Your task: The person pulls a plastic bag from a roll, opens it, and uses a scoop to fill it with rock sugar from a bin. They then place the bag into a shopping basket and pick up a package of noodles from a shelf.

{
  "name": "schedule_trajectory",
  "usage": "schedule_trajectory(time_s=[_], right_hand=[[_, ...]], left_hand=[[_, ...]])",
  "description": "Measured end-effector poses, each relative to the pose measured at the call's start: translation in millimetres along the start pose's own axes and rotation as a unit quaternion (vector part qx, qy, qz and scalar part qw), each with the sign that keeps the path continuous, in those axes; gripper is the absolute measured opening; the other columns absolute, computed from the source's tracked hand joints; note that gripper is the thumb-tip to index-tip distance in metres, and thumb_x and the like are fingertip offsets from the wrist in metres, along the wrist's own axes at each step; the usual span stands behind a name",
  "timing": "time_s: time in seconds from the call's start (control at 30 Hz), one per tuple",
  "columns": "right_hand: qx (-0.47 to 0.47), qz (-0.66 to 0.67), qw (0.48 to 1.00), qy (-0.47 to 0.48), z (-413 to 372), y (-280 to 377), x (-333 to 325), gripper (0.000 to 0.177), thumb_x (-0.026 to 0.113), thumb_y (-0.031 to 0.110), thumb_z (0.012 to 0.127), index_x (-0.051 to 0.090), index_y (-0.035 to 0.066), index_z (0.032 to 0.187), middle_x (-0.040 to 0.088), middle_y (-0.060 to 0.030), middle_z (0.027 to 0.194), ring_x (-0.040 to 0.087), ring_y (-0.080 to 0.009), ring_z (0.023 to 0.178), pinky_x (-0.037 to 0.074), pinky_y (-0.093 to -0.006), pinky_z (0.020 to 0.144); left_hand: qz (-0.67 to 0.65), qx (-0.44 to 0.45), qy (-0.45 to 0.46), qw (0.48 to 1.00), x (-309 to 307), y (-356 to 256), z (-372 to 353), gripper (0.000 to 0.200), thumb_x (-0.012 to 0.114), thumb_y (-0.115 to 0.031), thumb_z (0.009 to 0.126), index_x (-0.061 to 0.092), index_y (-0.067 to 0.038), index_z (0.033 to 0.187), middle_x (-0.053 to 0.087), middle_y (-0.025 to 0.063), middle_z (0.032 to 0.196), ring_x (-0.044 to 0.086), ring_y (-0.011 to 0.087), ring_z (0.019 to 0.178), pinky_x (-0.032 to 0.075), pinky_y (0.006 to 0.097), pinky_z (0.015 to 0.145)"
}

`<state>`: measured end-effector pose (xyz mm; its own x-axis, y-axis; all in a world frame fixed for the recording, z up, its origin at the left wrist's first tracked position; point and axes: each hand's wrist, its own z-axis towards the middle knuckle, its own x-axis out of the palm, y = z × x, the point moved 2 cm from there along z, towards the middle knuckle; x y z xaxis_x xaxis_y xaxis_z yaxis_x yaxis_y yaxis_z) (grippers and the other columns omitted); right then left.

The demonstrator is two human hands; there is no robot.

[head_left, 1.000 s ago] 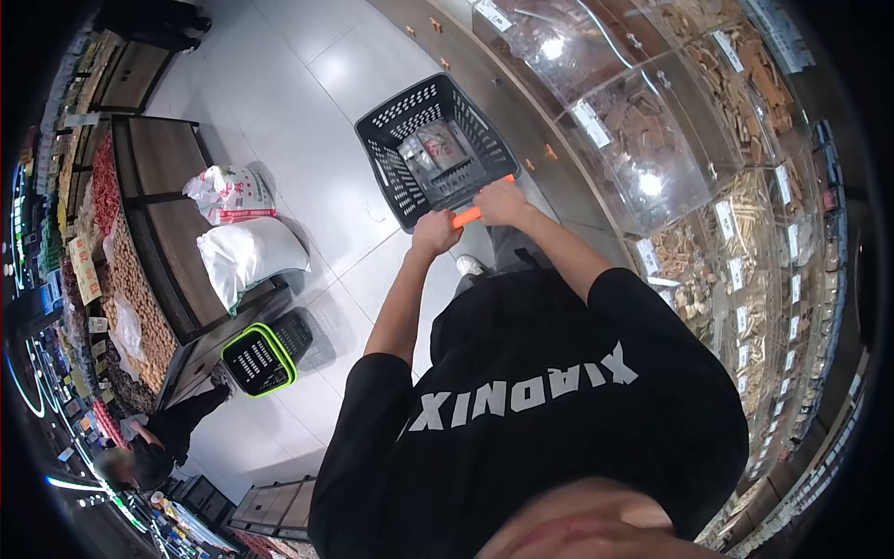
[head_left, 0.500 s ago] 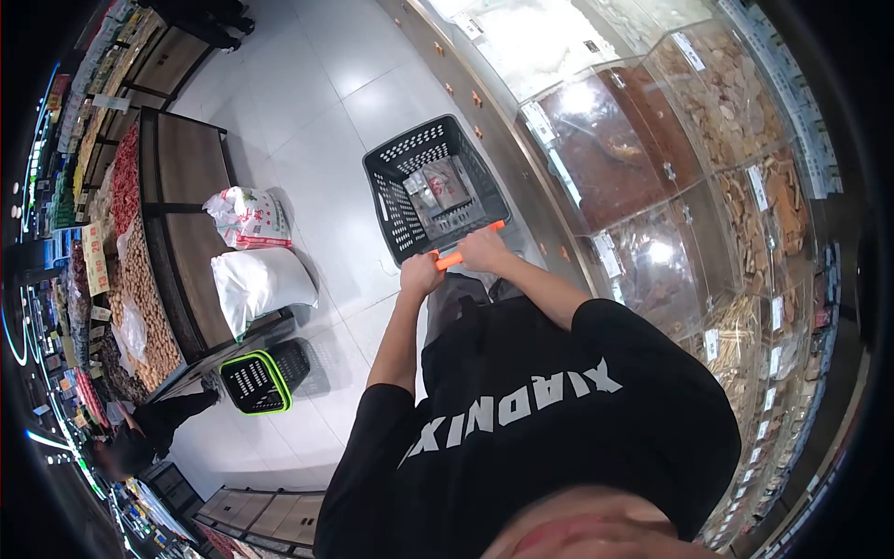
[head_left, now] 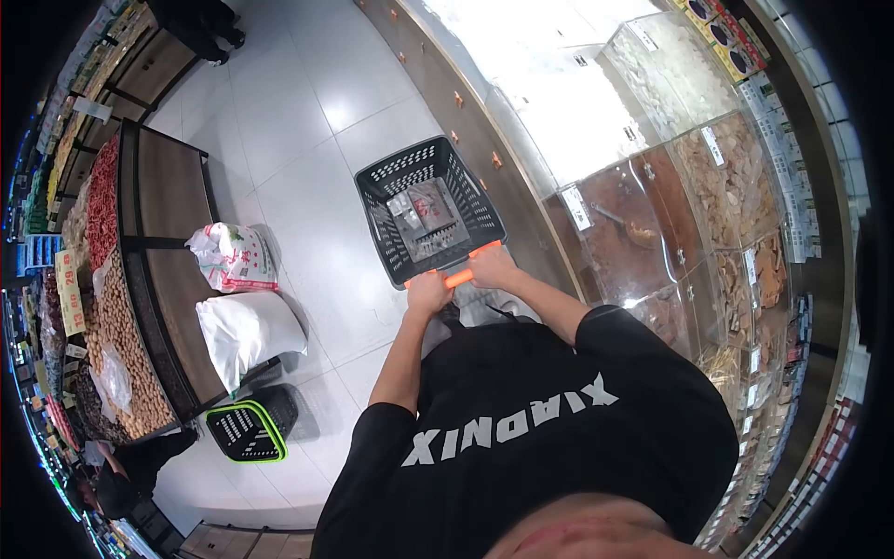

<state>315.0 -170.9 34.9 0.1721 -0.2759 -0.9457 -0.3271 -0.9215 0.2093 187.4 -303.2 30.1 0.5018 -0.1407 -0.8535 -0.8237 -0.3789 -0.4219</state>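
Both hands are closed on the orange handle bar (head_left: 459,279) of a black plastic shopping basket (head_left: 393,264). My left hand (head_left: 429,293) wraps the bar's left end, and my right hand (head_left: 494,268) grips it nearer the right end. Inside the basket, on its slatted floor, lies a clear plastic package (head_left: 426,207) with red markings; its contents are too small to make out. The basket is in front of my body, close to the wooden base of the counter on the right.
Bulk bins (head_left: 629,219) with transparent lids line my right. To the left stand a nut display (head_left: 126,354), a red-printed sack (head_left: 233,258), a white sack (head_left: 247,335) and a green-rimmed basket (head_left: 247,431). People in dark clothes are at far left (head_left: 140,470) and upper left (head_left: 197,26).
The sacks, green-rimmed basket and bins sit lower in view, as I have moved forward along the aisle with the shopping basket. Both hands keep their hold on the handle.
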Motion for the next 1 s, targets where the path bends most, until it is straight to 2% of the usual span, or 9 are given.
schedule_trajectory(time_s=[0.13, 0.33, 0.47, 0.63, 0.83, 1.0], right_hand=[[0.016, 0.006, 1.000, 0.010, 42.6, -8.3, -14.8, 0.021, 0.069, 0.029, 0.068, 0.074, 0.009, 0.071, 0.071, -0.0137, 0.070, 0.071, -0.0321, 0.069, 0.056, -0.0435, 0.063], [0.057, 0.024, 0.990, 0.129, 98.8, -12.0, -68.5, 0.024, 0.065, 0.026, 0.071, 0.075, 0.006, 0.081, 0.072, -0.0168, 0.080, 0.072, -0.0348, 0.077, 0.057, -0.0454, 0.069], [0.053, 0.042, 0.986, 0.150, 133.3, -25.4, -66.8, 0.025, 0.064, 0.024, 0.072, 0.075, 0.005, 0.085, 0.073, -0.0178, 0.085, 0.072, -0.0354, 0.082, 0.057, -0.0459, 0.074], [0.032, 0.094, 0.973, 0.207, 176.7, -41.3, -100.6, 0.026, 0.062, 0.023, 0.074, 0.075, 0.004, 0.087, 0.073, -0.0195, 0.090, 0.071, -0.0365, 0.089, 0.057, -0.0467, 0.078], [-0.018, 0.121, 0.978, 0.170, 238.8, -70.2, -101.4, 0.029, 0.063, 0.024, 0.074, 0.075, 0.002, 0.089, 0.072, -0.0213, 0.091, 0.071, -0.0374, 0.089, 0.057, -0.0475, 0.079], [-0.015, 0.145, 0.979, 0.142, 277.9, -87.8, -119.0, 0.029, 0.064, 0.024, 0.074, 0.074, 0.001, 0.088, 0.073, -0.0204, 0.090, 0.071, -0.0364, 0.088, 0.057, -0.0473, 0.079]], left_hand=[[-0.011, 0.016, -0.003, 1.000, -22.5, 24.7, 35.5, 0.022, 0.067, -0.031, 0.078, 0.071, -0.010, 0.082, 0.069, 0.0168, 0.076, 0.069, 0.0366, 0.075, 0.055, 0.0479, 0.071], [-0.017, 0.049, 0.018, 0.998, -55.5, 51.3, 86.3, 0.021, 0.067, -0.029, 0.077, 0.071, -0.009, 0.082, 0.069, 0.0169, 0.076, 0.068, 0.0373, 0.076, 0.055, 0.0482, 0.072], [-0.016, 0.036, 0.025, 0.999, -78.1, 62.5, 111.7, 0.020, 0.067, -0.029, 0.077, 0.071, -0.010, 0.082, 0.069, 0.0172, 0.077, 0.068, 0.0368, 0.077, 0.055, 0.0479, 0.073], [-0.001, 0.032, 0.018, 0.999, -97.7, 83.8, 148.0, 0.022, 0.067, -0.031, 0.079, 0.072, -0.010, 0.082, 0.070, 0.0173, 0.075, 0.069, 0.0371, 0.074, 0.055, 0.0475, 0.071], [0.030, -0.025, 0.008, 0.999, -131.1, 106.3, 195.5, 0.023, 0.067, -0.033, 0.080, 0.073, -0.011, 0.083, 0.071, 0.0169, 0.078, 0.070, 0.0368, 0.077, 0.056, 0.0467, 0.072], [0.034, -0.055, 0.021, 0.998, -158.9, 118.0, 237.8, 0.026, 0.067, -0.034, 0.080, 0.075, -0.011, 0.089, 0.071, 0.0183, 0.082, 0.070, 0.0368, 0.080, 0.055, 0.0470, 0.076]])
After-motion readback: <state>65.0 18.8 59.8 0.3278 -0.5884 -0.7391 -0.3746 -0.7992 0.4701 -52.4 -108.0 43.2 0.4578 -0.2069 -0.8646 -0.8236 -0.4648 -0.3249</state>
